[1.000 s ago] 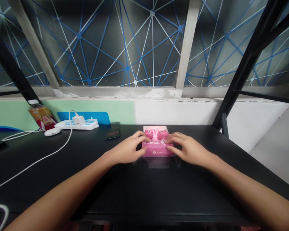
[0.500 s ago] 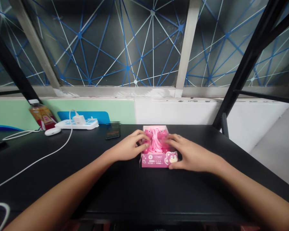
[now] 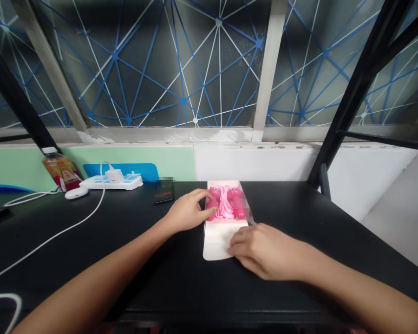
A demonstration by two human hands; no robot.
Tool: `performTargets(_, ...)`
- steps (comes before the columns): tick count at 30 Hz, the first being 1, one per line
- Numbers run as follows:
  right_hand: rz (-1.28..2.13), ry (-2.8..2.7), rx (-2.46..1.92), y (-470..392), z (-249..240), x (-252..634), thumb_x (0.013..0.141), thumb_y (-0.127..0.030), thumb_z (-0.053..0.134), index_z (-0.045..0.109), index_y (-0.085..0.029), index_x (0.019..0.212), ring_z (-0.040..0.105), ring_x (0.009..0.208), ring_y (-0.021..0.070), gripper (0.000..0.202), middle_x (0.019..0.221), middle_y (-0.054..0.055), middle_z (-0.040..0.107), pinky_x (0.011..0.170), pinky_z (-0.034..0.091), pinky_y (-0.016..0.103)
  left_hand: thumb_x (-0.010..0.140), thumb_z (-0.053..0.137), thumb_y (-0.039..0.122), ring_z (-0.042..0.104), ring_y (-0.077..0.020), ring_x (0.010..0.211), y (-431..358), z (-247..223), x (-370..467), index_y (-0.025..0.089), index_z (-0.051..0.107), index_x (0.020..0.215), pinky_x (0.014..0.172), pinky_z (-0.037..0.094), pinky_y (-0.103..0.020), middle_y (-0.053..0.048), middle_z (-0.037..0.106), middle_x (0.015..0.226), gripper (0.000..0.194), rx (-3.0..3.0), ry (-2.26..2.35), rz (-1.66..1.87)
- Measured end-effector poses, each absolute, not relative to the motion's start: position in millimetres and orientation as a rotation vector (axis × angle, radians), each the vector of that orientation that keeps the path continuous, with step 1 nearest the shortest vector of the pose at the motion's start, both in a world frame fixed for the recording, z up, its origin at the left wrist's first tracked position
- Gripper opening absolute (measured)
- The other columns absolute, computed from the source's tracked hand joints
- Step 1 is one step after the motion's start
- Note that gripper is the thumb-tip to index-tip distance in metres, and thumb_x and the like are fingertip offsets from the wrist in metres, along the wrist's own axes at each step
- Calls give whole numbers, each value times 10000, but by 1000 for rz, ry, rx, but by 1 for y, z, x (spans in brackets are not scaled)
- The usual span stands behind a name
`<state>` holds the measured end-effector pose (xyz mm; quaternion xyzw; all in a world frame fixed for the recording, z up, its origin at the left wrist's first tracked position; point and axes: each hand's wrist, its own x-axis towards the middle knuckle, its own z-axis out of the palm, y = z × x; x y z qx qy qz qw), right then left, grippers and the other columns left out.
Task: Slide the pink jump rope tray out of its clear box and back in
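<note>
The skipping rope (image 3: 225, 204), pink cord coiled between two pink handles, lies in its packaging box (image 3: 223, 183), just beyond the right hand (image 3: 270, 251) and beside the left hand's (image 3: 186, 211) fingertips. The box rests on the black desk (image 3: 181, 287) with its white flap (image 3: 214, 241) folded out toward the person, its near end left of the right fingers.

The left hand is loosely spread, thumb and fingers parted at the box's left edge near the left handle (image 3: 212, 211); it looks to be steadying rather than clenching. A light touch on the rigid edge should serve better than pressure on the handle or cord. The right hand is bent, its fingers bunched on the flap's right side; whether it pinches the card or only presses it, I cannot tell. Working the flap evenly near its crease, low against the desk, would probably spare it a tear and avoid dragging the box. Clear plastic (image 3: 246, 209) stands out at the box's right side, just beyond the right hand, and could snag or crumple if the wrist swings over it.

Farther out, a phone (image 3: 164, 192) lies beyond and left of the left hand, with a power strip (image 3: 130, 183) past it.
</note>
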<state>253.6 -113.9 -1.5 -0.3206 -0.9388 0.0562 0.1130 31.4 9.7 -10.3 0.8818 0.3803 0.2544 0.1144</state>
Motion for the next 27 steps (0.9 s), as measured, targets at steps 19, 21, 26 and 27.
performTargets(19, 1162, -2698, -408, -126, 12, 264, 774, -167, 689, 688, -131, 1146, 666, 962, 189, 373, 1078, 97, 723, 869, 502, 256, 869, 514, 568, 655, -165, 732, 59, -28, 42, 216, 539, 1246, 757, 494, -327, -118, 534, 1371, 516, 2515, 1272, 733)
performTargets(21, 1192, -2599, -465, -123, 15, 264, 831, -246, 679, 692, -139, 1128, 674, 918, 174, 317, 1048, 91, 727, 813, 512, 241, 878, 502, 577, 659, -164, 774, 54, -25, 36, 215, 520, 1283, 810, 495, -340, -136, 413, 1475, 544, 2532, 1227, 733)
performTargets(26, 512, -2189, -1040, -102, 5, 273, 942, -327, 543, 698, -190, 780, 600, 612, 117, 263, 708, -2, 684, 591, 442, 235, 908, 503, 488, 627, -192, 830, 25, -3, 21, 210, 590, 1163, 786, 461, -327, -75, 633, 1119, 387, 2684, 1192, 808)
performTargets(27, 363, -2135, -1141, -96, 2, 275, 923, -366, 570, 673, -191, 705, 572, 570, 115, 298, 658, -9, 658, 552, 412, 240, 914, 498, 467, 615, -180, 764, 18, 2, 19, 216, 631, 1061, 727, 451, -305, -43, 661, 963, 319, 2716, 1124, 705)
